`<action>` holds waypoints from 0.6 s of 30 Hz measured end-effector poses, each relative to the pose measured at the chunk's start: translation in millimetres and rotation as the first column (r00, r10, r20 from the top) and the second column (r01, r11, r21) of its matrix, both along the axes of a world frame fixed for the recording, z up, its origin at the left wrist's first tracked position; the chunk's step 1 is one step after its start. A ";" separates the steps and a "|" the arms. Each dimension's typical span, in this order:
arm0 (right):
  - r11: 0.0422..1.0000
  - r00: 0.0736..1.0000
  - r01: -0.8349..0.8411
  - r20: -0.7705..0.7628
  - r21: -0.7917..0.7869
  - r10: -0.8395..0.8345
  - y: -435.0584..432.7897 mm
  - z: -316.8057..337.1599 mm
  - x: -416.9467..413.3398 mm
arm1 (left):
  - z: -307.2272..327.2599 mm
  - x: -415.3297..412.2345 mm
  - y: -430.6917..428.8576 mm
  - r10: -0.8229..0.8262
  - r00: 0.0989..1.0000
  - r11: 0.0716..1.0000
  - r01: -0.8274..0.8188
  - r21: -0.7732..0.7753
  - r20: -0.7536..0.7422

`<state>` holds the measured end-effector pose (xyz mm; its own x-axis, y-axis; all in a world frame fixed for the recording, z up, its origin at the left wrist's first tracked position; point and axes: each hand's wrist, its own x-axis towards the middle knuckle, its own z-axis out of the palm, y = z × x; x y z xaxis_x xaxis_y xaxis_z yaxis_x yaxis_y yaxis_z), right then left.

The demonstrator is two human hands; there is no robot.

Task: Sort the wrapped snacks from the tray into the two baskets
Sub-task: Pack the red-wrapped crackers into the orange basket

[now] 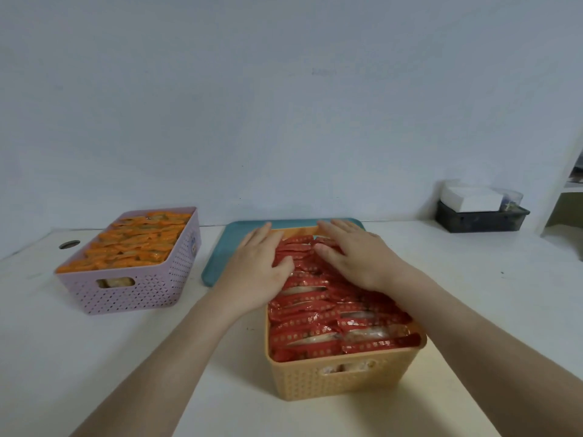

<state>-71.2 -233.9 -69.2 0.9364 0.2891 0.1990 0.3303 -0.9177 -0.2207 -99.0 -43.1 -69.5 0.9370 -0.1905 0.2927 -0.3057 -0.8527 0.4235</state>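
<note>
An orange basket [344,378] stands near me at centre right, packed with several red-wrapped snacks [328,326]. My left hand [258,266] and my right hand [356,253] lie flat with straight fingers on the far rows of those snacks, pressing down. Behind the basket lies a teal tray [220,253], mostly hidden by it and my hands; no snacks show on its visible part. At the left a pink basket [142,291] holds several orange-wrapped snacks [135,244].
A round cable hole [69,245] is in the white table at the far left. A dark bin [479,220] with a white box stands at the back right against the wall. A white shelf edge [564,197] rises at the far right.
</note>
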 end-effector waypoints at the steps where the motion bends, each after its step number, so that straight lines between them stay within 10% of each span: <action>1: 0.999 1.000 0.010 -0.005 0.048 -0.010 -3.0 6.2 -7.1 | -1.1 -10.0 3.3 -0.014 1.000 0.997 0.014 -0.073 -0.002; 11: 0.943 0.991 0.017 -0.118 -0.331 -0.060 5.7 -15.9 -69.3 | -16.9 -51.2 1.3 -0.064 0.986 0.944 0.110 0.311 -0.154; 15: 0.981 0.998 0.055 0.020 0.183 -0.060 0.9 -7.0 -77.9 | -26.1 -57.9 -0.3 -0.044 0.998 0.996 0.040 -0.085 -0.048; 18: 0.789 0.981 0.176 -0.038 0.589 -0.190 -15.6 4.9 -89.2 | -36.0 -75.7 2.3 -0.053 0.989 0.799 -0.039 -0.600 -0.135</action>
<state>-160.4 -249.5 -64.3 0.9532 -0.0663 0.2951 0.1807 -0.6578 -0.7312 -174.6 -40.8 -105.6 0.9754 -0.0269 0.2190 -0.2104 -0.4116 0.8867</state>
